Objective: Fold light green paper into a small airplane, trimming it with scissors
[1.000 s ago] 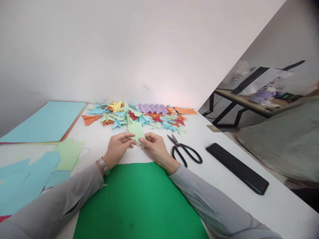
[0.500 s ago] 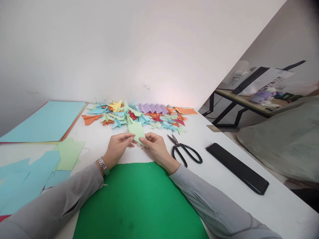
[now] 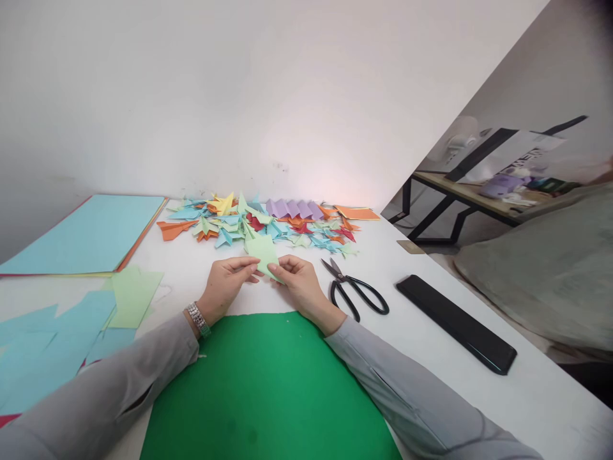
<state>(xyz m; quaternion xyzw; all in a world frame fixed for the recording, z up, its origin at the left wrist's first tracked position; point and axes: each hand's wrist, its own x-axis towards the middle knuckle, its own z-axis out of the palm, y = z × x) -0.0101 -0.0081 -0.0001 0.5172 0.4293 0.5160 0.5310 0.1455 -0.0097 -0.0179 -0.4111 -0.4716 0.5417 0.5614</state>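
One small piece of pale green paper (image 3: 263, 250) sits between my hands, just beyond the near green sheet (image 3: 268, 383), its far end toward the pile of folded paper shapes (image 3: 232, 223). My left hand (image 3: 221, 286) has its thumb and fingertips drawn narrow on the left side of the near end; my right hand (image 3: 302, 285) pinches the right side, thumb on top. To work this cleanly, I would judge, both pinches want to be light and level, so the paper neither buckles nor skews, with the thumbs matching edges before any pressing. I cannot tell how many layers I hold. Farther out, the scissors (image 3: 340, 277) lie open to the right, the black case (image 3: 454, 322) beyond them, and loose blue sheets (image 3: 71, 332) to my left.
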